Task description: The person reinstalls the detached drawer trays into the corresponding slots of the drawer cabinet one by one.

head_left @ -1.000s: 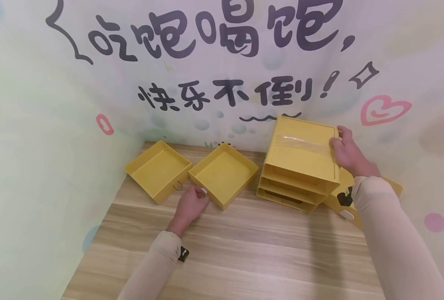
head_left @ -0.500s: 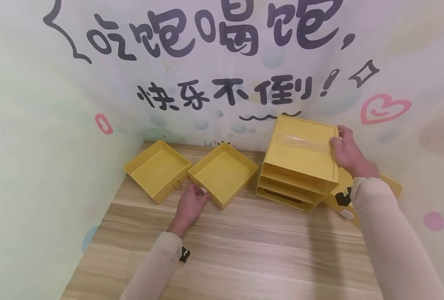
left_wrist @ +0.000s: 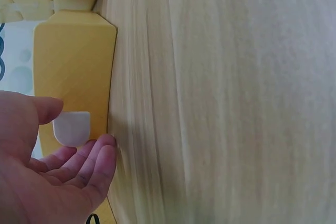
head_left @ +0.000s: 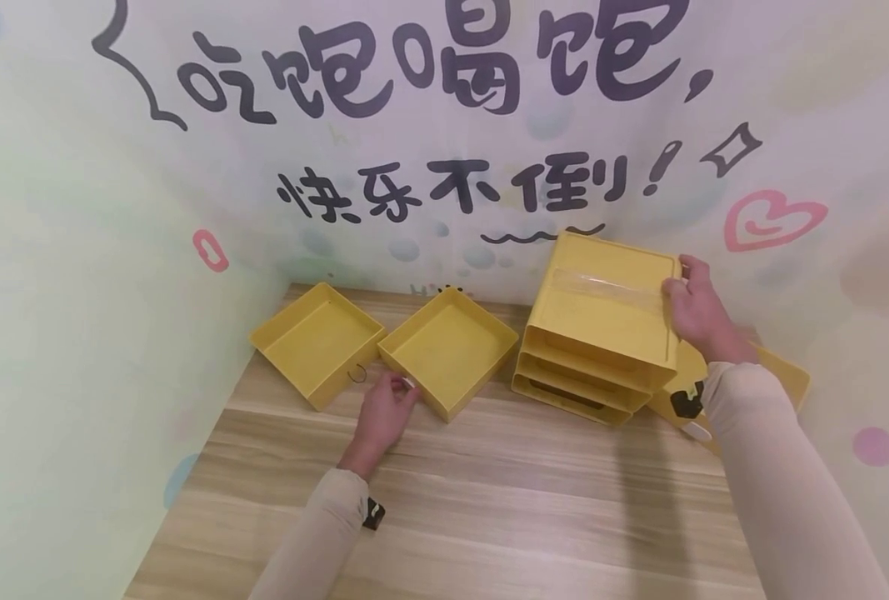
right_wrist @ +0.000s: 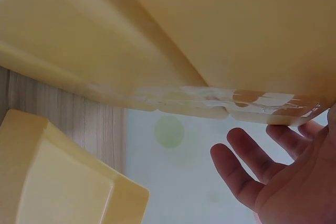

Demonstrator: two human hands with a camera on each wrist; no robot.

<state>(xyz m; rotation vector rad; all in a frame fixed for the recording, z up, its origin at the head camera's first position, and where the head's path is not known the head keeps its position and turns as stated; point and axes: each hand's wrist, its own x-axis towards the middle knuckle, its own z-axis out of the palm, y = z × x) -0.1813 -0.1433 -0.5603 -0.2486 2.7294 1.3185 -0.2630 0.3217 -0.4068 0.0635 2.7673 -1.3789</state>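
In the head view my left hand [head_left: 386,411] is at the near corner of the middle yellow drawer [head_left: 447,346]. Its thumb and fingers pinch the white tab [left_wrist: 72,129] on the drawer front, seen close up in the left wrist view. To the right stands a yellow desk organizer [head_left: 609,292] with several empty slots facing me and clear tape across its top. My right hand [head_left: 699,312] grips the organizer's upper right edge, thumb on top and fingers behind. In the right wrist view those fingers [right_wrist: 244,174] curve beside its taped side.
Another open yellow drawer [head_left: 318,343] lies at the left, its corner close to the middle one. Behind my right forearm is a further yellow drawer [head_left: 785,375], partly hidden. The wood-grain table [head_left: 489,500] meets a printed wall [head_left: 414,250] at the back.
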